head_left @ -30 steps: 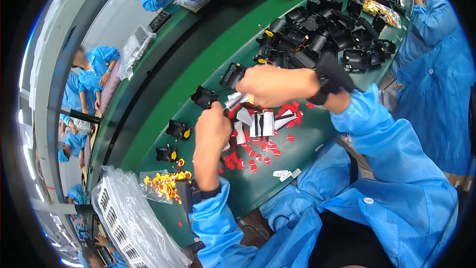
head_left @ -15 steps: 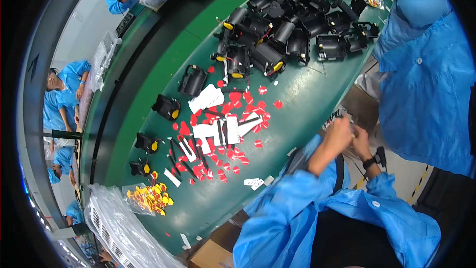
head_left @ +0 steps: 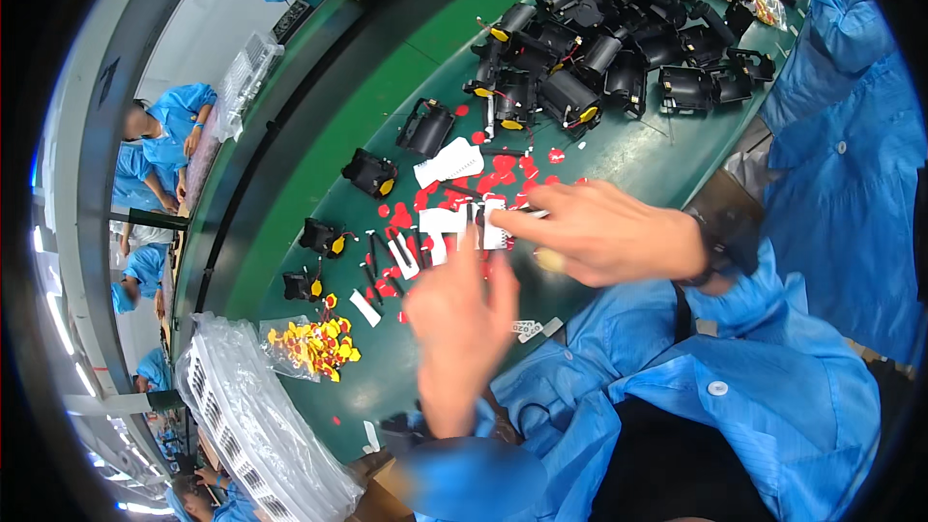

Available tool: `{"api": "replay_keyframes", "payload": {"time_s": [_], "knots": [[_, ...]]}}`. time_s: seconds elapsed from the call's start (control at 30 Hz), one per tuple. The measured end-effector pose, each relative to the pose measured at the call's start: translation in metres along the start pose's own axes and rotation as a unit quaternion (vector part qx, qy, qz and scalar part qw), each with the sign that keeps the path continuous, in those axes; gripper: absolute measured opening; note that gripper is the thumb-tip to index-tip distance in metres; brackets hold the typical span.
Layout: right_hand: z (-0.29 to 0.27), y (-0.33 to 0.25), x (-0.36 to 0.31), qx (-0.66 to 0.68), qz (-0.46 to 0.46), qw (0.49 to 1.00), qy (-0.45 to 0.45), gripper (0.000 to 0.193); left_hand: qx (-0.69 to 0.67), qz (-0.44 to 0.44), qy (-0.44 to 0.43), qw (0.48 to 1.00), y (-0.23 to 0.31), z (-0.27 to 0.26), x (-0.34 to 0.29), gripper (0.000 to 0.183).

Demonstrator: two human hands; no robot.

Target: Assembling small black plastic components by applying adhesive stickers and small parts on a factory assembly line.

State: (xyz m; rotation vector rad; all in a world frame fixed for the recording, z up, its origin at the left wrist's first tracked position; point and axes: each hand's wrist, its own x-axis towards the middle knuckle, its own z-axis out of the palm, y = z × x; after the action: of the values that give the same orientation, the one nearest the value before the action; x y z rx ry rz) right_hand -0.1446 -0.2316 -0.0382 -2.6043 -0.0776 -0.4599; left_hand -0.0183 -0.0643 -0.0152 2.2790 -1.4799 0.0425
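Observation:
My left hand (head_left: 459, 329) is blurred over the near side of a green table, with its index finger stretched toward the white slips (head_left: 440, 222) and its thumb apart. My right hand (head_left: 619, 237) reaches over the right side of the same pile, fingertips at a white slip and a thin dark strip. A small pale yellow spot (head_left: 551, 260) shows under its fingers, too smeared to name. Red round pieces (head_left: 503, 169) and black strips (head_left: 373, 249) lie scattered around the slips. What the right fingers touch or hold is hidden by blur.
Black plastic housings (head_left: 570, 97) with yellow tabs are heaped at the far right; several more line the left edge. Yellow and red pieces (head_left: 314, 343) spill from a clear bag. Plastic-wrapped trays (head_left: 242, 416) lie at lower left. A co-worker's blue sleeve (head_left: 831, 58) is at right.
Both my hands have moved from close to my body at the right to above the table, left hand farther left. The view has shifted, so the table's things appear farther right.

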Motion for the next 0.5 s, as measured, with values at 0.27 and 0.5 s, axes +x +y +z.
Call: {"api": "replay_keyframes", "payload": {"time_s": [0.27,0.5], "knots": [[0.029,0.009,0.080,-0.080,-0.156,0.982,-0.067,0.026,0.097,-0.122,-0.107,0.982,-0.069,-0.010,0.017,0.035],[0.026,0.011,0.099,-0.082,-0.183,0.969,-0.142,0.014,0.079,-0.173,-0.091,0.978,-0.079,-0.004,0.024,0.024]]}}
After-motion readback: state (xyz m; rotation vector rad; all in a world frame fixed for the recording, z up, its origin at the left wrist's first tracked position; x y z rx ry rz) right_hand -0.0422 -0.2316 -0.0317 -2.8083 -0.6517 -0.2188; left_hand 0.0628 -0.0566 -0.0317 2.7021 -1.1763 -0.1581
